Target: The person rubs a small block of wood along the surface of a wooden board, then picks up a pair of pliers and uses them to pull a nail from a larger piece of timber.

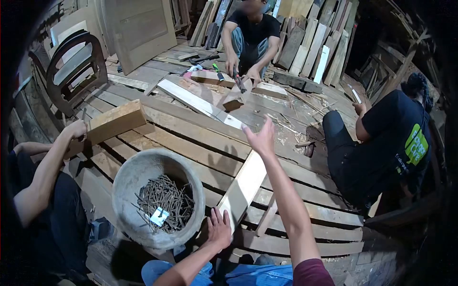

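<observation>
A pale plank (244, 187) lies slantwise over the wooden slats in front of my knees. My left hand (219, 230) rests on its near end with the fingers spread. Raised over the far end of the plank is my right hand (261, 137), its fingers and thumb apart and nothing in it. Left of my left hand stands a round grey tub (123, 200) holding many nails (167, 195) and a small bright square piece (159, 217).
Across from me a crouching person (253, 33) holds a tool at a wood block (236, 97). At the left a co-worker's hand grips a thick beam (117, 121). Another person (381, 138) sits at the right. A long board (195, 101) lies beyond the slats.
</observation>
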`<state>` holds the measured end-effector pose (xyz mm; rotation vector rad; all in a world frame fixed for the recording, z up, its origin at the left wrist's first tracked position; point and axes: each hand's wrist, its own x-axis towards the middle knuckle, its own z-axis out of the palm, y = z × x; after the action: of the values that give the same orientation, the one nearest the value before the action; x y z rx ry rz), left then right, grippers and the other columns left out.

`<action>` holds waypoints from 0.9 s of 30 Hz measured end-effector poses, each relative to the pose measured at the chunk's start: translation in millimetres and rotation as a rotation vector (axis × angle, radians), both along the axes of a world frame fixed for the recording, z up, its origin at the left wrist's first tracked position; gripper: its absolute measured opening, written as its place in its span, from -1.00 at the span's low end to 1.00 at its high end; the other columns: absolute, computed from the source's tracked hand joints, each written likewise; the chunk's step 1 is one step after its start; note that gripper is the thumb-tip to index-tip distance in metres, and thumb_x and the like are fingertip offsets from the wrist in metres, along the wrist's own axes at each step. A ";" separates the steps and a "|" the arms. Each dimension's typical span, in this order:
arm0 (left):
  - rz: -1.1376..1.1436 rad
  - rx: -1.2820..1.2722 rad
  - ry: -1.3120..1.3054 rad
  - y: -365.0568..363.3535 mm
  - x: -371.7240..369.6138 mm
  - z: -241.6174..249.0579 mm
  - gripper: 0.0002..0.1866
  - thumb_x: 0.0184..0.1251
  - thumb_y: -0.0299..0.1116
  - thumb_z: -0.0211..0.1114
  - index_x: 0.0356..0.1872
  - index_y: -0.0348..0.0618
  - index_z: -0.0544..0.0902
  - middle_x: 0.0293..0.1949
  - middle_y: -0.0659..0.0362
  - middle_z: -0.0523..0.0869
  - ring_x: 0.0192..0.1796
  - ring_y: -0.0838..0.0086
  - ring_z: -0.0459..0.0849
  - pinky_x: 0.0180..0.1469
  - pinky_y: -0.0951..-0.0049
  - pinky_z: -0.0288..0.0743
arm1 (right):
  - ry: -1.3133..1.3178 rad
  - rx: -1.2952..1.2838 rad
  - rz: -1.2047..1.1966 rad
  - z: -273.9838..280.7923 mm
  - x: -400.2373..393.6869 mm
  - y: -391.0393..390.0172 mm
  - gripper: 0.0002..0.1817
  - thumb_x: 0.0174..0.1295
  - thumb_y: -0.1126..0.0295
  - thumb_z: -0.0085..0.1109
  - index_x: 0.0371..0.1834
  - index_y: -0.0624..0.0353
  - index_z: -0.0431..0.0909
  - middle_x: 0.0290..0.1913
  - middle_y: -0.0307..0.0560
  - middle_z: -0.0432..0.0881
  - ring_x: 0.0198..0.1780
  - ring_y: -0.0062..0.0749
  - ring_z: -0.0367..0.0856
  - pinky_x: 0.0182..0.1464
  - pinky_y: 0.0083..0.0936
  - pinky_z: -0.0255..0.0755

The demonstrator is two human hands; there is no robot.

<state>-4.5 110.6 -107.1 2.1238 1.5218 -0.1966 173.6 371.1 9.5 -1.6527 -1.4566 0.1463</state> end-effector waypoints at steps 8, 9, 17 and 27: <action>-0.134 0.207 0.105 -14.2 -15.7 -65.9 0.00 0.32 -0.12 0.14 0.64 -0.33 -0.19 0.57 -0.55 -0.27 0.63 -0.42 -0.28 0.55 -0.39 -0.23 | 0.004 -0.312 -0.128 1.0 -18.7 126.7 0.17 0.07 0.05 0.51 0.61 0.25 -0.08 0.35 0.56 0.28 0.44 0.35 0.30 0.45 0.03 0.28; -0.130 0.178 0.079 -12.2 -16.8 -56.3 0.00 0.32 -0.12 0.14 0.64 -0.33 -0.19 0.57 -0.55 -0.27 0.63 -0.42 -0.28 0.55 -0.40 -0.23 | 0.030 -0.327 -0.151 -6.9 -17.4 142.1 0.23 0.07 0.03 0.50 0.65 0.22 -0.18 0.40 0.60 0.20 0.46 0.37 0.26 0.47 0.05 0.26; -0.098 0.045 0.014 -13.7 -24.8 -28.3 0.01 0.31 -0.13 0.14 0.64 -0.33 -0.21 0.57 -0.55 -0.30 0.63 -0.43 -0.31 0.55 -0.41 -0.26 | 0.284 -0.077 -0.203 1.6 -20.3 191.8 0.14 0.00 -0.19 0.47 0.61 0.07 0.15 0.33 0.36 0.53 0.39 0.20 0.47 0.43 -0.09 0.31; -0.105 0.010 0.025 -10.1 -12.0 -29.9 0.02 0.31 -0.14 0.15 0.64 -0.33 -0.22 0.57 -0.55 -0.32 0.62 -0.44 -0.34 0.54 -0.43 -0.31 | 0.412 -0.211 -0.353 -20.9 -10.3 203.0 -0.35 0.18 -0.11 0.34 0.21 0.10 0.66 -0.01 0.24 0.76 0.11 0.09 0.71 0.16 -0.10 0.52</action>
<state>-16.5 100.5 -137.0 2.2187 1.4297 -0.2542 163.4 574.1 -11.4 -1.8871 -0.8507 0.4257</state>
